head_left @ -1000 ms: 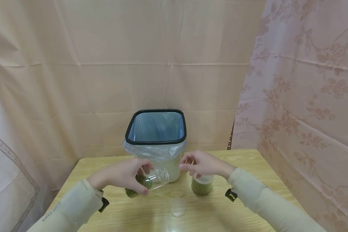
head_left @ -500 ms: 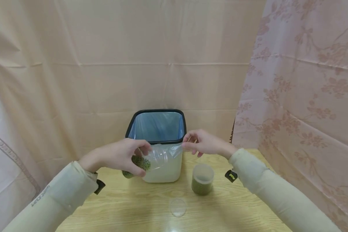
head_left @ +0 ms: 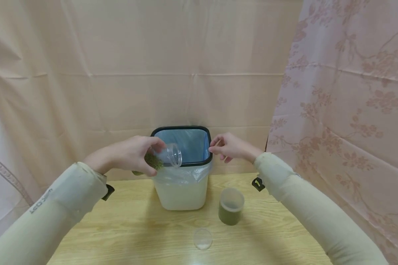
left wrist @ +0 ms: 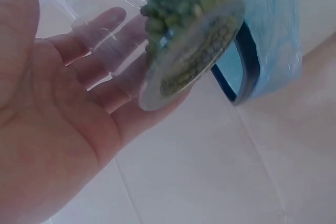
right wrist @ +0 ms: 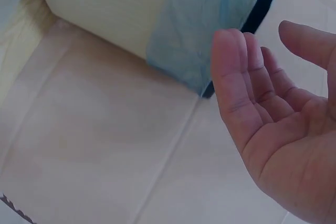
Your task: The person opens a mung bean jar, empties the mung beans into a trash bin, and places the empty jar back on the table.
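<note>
White cloth [head_left: 0, 180] hangs at nine o'clock, at the edge of the view. Next comes a pale sleeve [head_left: 49, 213], reaching up toward one o'clock to the left hand [head_left: 129, 154], which grips a clear jar [head_left: 168, 152] between thumb and fingers, at about nine o'clock of the bin. The jar is tipped over, its mouth pointing between two and three o'clock and lying above the near part of the bin's opening. Green beans [head_left: 153, 162] sit toward its base, at the nine o'clock end.

The cream bin [head_left: 181, 197] stands upright on the wooden table [head_left: 126, 217], in front of a beige curtain [head_left: 126, 95]. Its black rim [head_left: 182, 128] clamps a bluish bag [head_left: 192, 140], folded outward over the sides. From the bin, a clear disc [head_left: 203, 239] lies flat between five and six o'clock.

The right hand [head_left: 230, 147] is just beside the rim at three o'clock, fingers gently curved, thumb apart, gripping nothing; whether it touches the rim I cannot tell. Below it, at the bin's four o'clock, an upright tub [head_left: 231, 215] has green contents low inside. Farthest over, at three o'clock, hangs a flowered curtain [head_left: 351, 121].
</note>
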### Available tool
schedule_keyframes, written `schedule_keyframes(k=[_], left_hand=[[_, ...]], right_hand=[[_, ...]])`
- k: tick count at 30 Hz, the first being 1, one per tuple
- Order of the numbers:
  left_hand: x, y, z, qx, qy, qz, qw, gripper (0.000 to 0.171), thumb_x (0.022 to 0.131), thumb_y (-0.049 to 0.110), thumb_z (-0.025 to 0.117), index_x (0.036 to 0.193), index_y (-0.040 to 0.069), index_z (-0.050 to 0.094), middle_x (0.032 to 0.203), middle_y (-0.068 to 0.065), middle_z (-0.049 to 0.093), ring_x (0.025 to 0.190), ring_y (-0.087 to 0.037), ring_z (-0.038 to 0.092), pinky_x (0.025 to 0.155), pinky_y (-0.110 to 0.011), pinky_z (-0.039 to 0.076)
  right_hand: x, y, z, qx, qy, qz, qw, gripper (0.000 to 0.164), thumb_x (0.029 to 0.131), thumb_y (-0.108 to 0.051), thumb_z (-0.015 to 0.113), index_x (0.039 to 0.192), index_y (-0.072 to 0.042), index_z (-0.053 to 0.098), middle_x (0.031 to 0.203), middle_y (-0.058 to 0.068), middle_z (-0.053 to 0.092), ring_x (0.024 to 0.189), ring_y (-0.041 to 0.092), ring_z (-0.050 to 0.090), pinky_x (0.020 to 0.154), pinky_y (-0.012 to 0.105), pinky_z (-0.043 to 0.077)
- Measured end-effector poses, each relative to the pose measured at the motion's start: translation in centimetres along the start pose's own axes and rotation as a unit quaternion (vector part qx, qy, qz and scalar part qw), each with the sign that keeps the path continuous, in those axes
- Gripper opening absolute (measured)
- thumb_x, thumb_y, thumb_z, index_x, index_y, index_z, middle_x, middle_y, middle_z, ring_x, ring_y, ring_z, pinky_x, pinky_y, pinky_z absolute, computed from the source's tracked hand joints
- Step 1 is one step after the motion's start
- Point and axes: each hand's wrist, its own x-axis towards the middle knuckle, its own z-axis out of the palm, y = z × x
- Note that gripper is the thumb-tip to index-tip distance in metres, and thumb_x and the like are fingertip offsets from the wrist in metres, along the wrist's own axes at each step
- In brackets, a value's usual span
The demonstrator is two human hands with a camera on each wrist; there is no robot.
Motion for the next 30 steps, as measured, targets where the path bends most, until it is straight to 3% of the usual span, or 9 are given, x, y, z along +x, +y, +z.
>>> schedule_keyframes(k=[6, 13, 21, 30], left_hand=[[0.7, -1.2, -0.7, 0.022, 0.012, -0.017, 0.9995, 0.065, 0.078, 0.014, 0.084, 0.134, -0.002, 0.055, 0.129, -0.015, 0.062, 0.115, -0.033, 0.060, 0.097, -0.050, 0.050], [1.4, -2.6, -1.1, 0.018, 0.029, -0.053, 0.9980, 0.066, 0.078, 0.012, 0.085, 0.135, 0.000, 0.054, 0.125, -0.017, 0.064, 0.113, -0.034, 0.062, 0.095, -0.052, 0.052], [2.0, -4.8, -1.1, 0.063, 0.074, -0.062, 0.9933, 0.067, 0.075, 0.009, 0.084, 0.134, -0.003, 0.054, 0.131, -0.024, 0.061, 0.119, -0.041, 0.058, 0.100, -0.058, 0.047], [2.3, -6.8, -1.1, 0.099, 0.098, -0.079, 0.9871, 0.077, 0.074, 0.017, 0.087, 0.139, -0.004, 0.051, 0.135, -0.027, 0.058, 0.121, -0.045, 0.055, 0.102, -0.062, 0.043]], right_hand=[[1.1, -0.5, -1.2, -0.018, -0.006, 0.042, 0.999, 0.038, 0.102, -0.022, 0.064, 0.132, 0.001, 0.060, 0.113, 0.017, 0.068, 0.073, 0.022, 0.067, 0.072, 0.039, 0.061], [2.3, -0.6, -1.4, -0.031, -0.001, 0.067, 0.997, 0.040, 0.100, -0.019, 0.065, 0.133, 0.003, 0.060, 0.117, 0.020, 0.069, 0.081, 0.028, 0.071, 0.071, 0.039, 0.061], [3.4, -0.2, -1.2, -0.005, -0.007, 0.093, 0.996, 0.041, 0.102, -0.018, 0.061, 0.137, 0.003, 0.057, 0.120, 0.022, 0.068, 0.084, 0.027, 0.072, 0.071, 0.038, 0.061], [3.6, -0.2, -1.0, 0.026, -0.002, 0.113, 0.993, 0.039, 0.103, -0.016, 0.060, 0.138, 0.002, 0.056, 0.122, 0.023, 0.067, 0.090, 0.029, 0.072, 0.072, 0.038, 0.061]])
